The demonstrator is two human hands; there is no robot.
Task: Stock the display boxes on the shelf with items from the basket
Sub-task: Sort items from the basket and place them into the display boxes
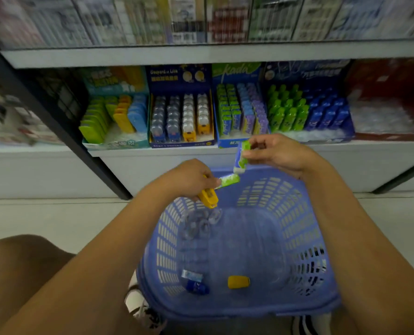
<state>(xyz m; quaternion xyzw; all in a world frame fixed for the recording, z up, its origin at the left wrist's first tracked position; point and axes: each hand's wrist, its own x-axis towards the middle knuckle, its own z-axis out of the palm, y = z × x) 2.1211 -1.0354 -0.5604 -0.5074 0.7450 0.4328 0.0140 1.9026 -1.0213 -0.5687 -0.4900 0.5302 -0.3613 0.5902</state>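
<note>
A purple-blue slotted basket [297,213] sits on the floor between my knees. Above its far rim my right hand [278,153] pinches a green and white packet [241,157] upright. My left hand [189,177] is shut on a yellow item [208,197] and another green packet [229,180]. In the basket lie a blue item [196,286], a small blue-white packet [192,274], a yellow item [238,282] and some clear plastic pieces [198,226]. On the shelf stand display boxes: a green, yellow and blue one [114,117], a navy one [181,117], and one with green and purple packets [242,110].
Further right on the shelf are a blue box of green and blue items [307,112] and a red box [389,105]. A dark shelf post [56,122] slants down at the left. Another shelf level [201,54] runs overhead. My shoes [140,308] stand beside the basket.
</note>
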